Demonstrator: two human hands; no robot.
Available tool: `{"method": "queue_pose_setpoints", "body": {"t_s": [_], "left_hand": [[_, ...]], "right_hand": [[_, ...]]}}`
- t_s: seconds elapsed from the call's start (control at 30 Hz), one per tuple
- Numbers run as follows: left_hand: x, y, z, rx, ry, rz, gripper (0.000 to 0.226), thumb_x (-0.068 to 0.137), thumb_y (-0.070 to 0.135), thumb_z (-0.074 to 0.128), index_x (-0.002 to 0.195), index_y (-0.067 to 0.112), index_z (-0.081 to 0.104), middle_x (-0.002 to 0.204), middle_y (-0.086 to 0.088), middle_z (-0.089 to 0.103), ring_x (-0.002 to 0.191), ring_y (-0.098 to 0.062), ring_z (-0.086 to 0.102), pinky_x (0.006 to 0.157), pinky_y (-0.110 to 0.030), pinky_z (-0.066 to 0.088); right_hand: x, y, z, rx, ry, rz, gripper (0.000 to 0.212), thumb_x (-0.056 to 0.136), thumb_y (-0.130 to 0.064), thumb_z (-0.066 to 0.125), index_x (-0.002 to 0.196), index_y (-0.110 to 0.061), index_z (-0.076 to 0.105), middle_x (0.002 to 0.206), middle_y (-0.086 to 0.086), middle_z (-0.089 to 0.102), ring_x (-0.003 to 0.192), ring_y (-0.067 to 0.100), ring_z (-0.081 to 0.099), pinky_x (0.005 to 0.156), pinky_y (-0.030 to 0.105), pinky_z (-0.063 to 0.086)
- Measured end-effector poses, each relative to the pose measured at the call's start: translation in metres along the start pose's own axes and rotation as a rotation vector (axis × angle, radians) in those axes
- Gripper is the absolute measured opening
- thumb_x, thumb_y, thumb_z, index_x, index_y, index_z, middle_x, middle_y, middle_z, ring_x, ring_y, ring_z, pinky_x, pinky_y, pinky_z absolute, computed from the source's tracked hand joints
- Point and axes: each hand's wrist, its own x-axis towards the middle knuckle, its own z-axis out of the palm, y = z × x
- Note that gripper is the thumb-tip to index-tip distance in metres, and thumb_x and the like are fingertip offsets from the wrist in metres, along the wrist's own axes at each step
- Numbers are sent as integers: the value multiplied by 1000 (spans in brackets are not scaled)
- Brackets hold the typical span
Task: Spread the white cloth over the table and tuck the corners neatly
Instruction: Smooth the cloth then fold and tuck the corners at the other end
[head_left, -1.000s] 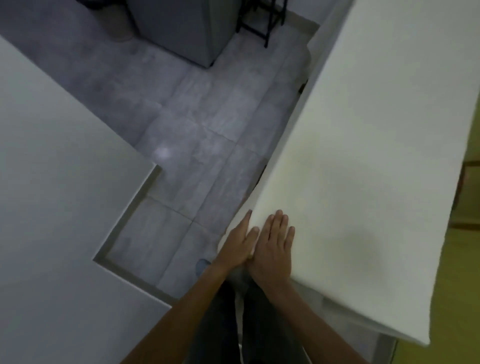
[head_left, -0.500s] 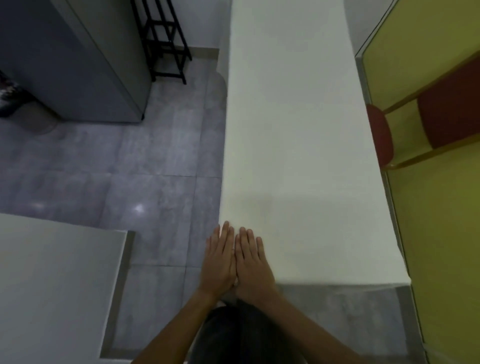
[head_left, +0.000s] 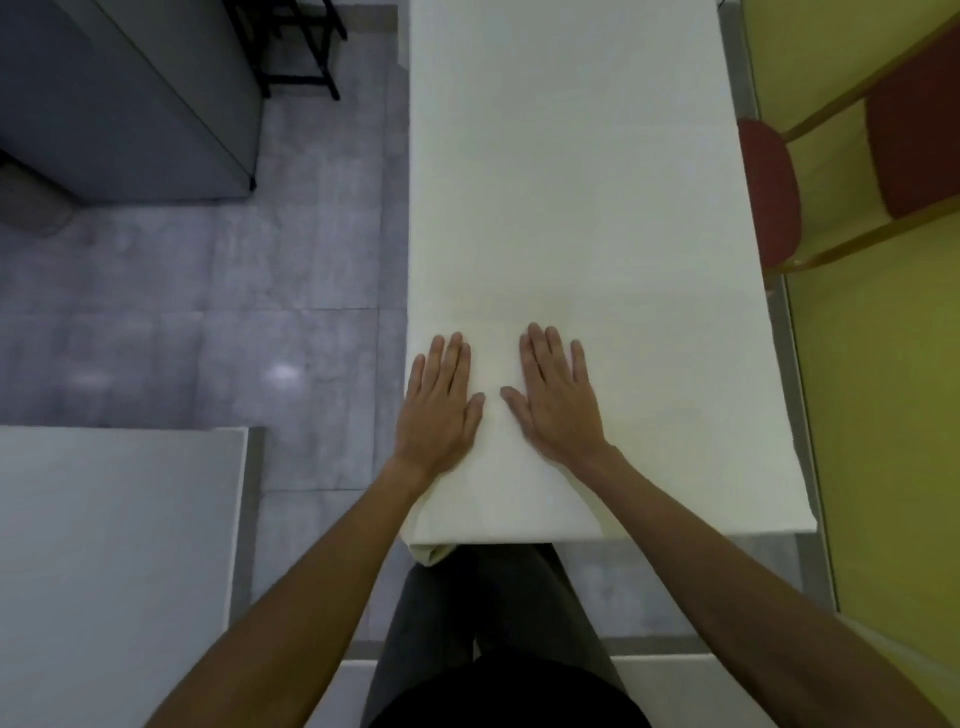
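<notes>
A: Where are the hands? Take me from the left.

B: The left hand (head_left: 440, 410) lies flat, fingers out, at the left edge of the white cloth (head_left: 571, 182), its outer side about over the drop. The right hand (head_left: 558, 402) is flat as well, just right of it; the thumbs point at each other with a small gap between them. Neither hand grips anything; both press palm-down.

A: And the cloth itself?

B: It covers the long counter (head_left: 802, 551) from near end to far, with the hands near the near end. By the near left corner, a bunched fold (head_left: 428, 552) hangs below the edge. Right of the cloth stands a red chair (head_left: 769, 197) against a yellow wall.

A: What might spoil it from here?

B: I'd judge that sweeping the palms apart with uneven pressure could drag the whole cloth sideways, leaving one side short. Pushing toward the left edge may loosen that hanging fold further, so the corner tuck comes out lumpy.
</notes>
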Motion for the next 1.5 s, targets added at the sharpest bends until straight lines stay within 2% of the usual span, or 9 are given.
{"method": "queue_pose_setpoints", "body": {"t_s": [0.17,0.27,0.43,0.57,0.8,0.93,1.1,1.3,1.5], "left_hand": [[-12,-54,-16,-3,-22,-307,74,98,51,17,153,1,15,162,-17,10,151,-33,4,120,-56,10],[18,-42,-31,-28,47,-317,70,98,44,22,152,-1,18,161,-21,12,149,-39,6,120,-56,10],[112,57,-16,-91,-19,82,61,101,33,22,154,3,14,163,-13,9,152,-27,0,122,-49,9],[120,37,-10,32,-27,138,64,100,39,24,155,8,15,164,-8,11,152,-26,4,122,-48,10],[117,-66,-38,67,-1,-82,72,100,51,24,156,9,5,165,-8,2,151,-30,1,123,-46,5],[122,-66,-62,50,-26,-147,70,98,42,27,152,-1,17,161,-19,15,149,-38,11,121,-53,11],[127,-36,-62,132,-227,486,64,96,34,25,151,1,24,161,-16,19,149,-35,14,117,-55,23],[162,-56,-75,212,-357,621,63,101,38,21,155,6,10,164,-11,4,152,-27,2,123,-47,6],[202,-81,-108,414,-507,879,61,104,43,21,156,18,1,164,-3,-9,151,-22,-7,120,-55,1]], "right_hand": [[-36,114,-29,-50,61,339,74,104,-54,18,158,-4,7,166,16,7,154,31,4,122,58,9],[-25,139,-52,56,114,542,80,103,-57,7,155,3,14,163,24,15,151,40,11,121,61,12],[63,55,-26,20,88,113,66,104,-42,19,155,0,22,163,18,19,152,33,16,123,54,11],[69,98,-30,-108,73,43,66,104,-47,23,157,-8,23,164,10,21,152,28,21,121,54,15],[22,221,-66,-23,140,567,82,101,-64,13,157,-4,9,164,20,12,152,38,12,120,60,8],[16,162,-69,47,240,746,87,101,-60,4,152,8,17,159,30,22,148,44,20,119,62,16],[25,8,-23,163,223,711,70,103,-44,21,153,6,22,159,26,27,148,41,23,120,58,18],[77,-114,8,214,246,952,65,105,-41,23,156,0,17,163,19,19,152,35,14,124,54,9],[101,-160,1,242,206,1279,73,103,-51,19,158,-5,7,167,13,4,154,34,2,122,58,2]]}}
